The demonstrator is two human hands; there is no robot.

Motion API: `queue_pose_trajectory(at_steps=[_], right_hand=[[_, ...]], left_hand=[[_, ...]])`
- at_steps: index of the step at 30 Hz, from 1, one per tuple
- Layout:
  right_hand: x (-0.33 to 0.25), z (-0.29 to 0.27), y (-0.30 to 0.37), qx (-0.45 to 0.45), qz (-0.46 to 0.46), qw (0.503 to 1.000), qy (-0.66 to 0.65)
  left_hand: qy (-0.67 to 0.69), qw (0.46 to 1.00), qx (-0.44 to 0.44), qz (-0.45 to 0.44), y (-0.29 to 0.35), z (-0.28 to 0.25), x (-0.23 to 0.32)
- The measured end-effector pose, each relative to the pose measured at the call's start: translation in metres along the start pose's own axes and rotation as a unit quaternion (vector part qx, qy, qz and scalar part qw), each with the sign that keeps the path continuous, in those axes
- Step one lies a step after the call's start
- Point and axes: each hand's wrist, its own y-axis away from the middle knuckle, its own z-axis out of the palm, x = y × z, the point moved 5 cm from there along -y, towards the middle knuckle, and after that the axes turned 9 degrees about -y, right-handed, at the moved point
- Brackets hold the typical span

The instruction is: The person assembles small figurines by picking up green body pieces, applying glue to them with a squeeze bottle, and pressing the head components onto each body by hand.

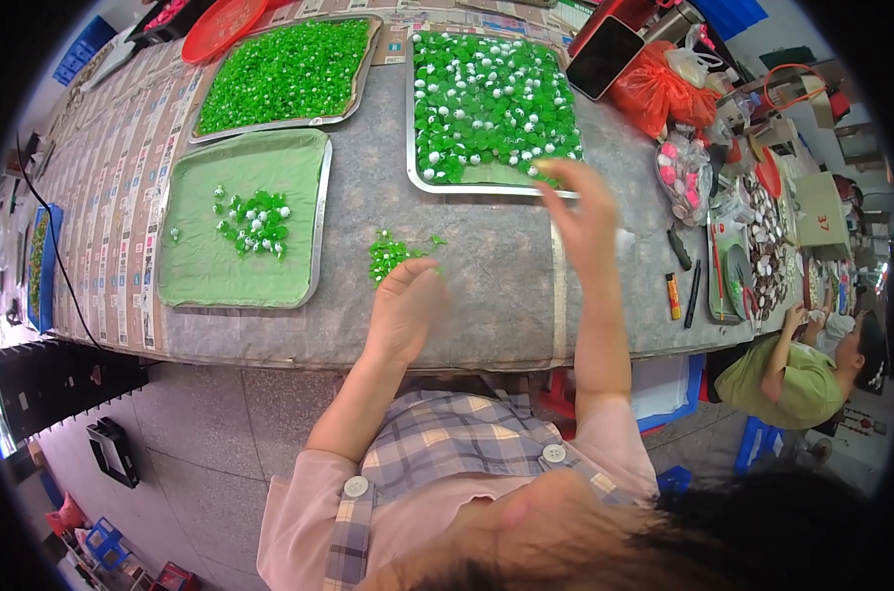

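Observation:
My left hand [407, 307] is over the cloth-covered table beside a small pile of green pieces with white dots [392, 258]. Its fingers are curled together and partly blurred; what they pinch, if anything, is too small to make out. At the near right corner of a metal tray [486, 189], my right hand [587, 202] reaches in with thumb and forefinger apart. That tray is full of green leafy pieces with white balls [491, 103]. To the left, a green-lined tray [235, 281] holds a cluster of similar green-and-white pieces [258, 222].
Another tray of small green pieces [284, 74] stands far left, beside a red plate [222, 28]. On the right are a dark-screened device [605, 57], a red plastic bag [654, 94], a small yellow-orange tube [673, 295] and a black pen [693, 294]. A person in green [782, 379] sits farther right.

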Motion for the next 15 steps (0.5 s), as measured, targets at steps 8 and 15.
queue_pose_trajectory(at_steps=[8, 15], right_hand=[[0.056, 0.089, -0.023, -0.147, -0.096, 0.972, 0.154], [0.002, 0.048, -0.001, -0.118, 0.041, 0.992, -0.023]], left_hand=[[0.029, 0.999, -0.005, 0.021, 0.001, -0.009, 0.005], [-0.004, 1.0, -0.019, 0.021, 0.0, -0.006, 0.004]])
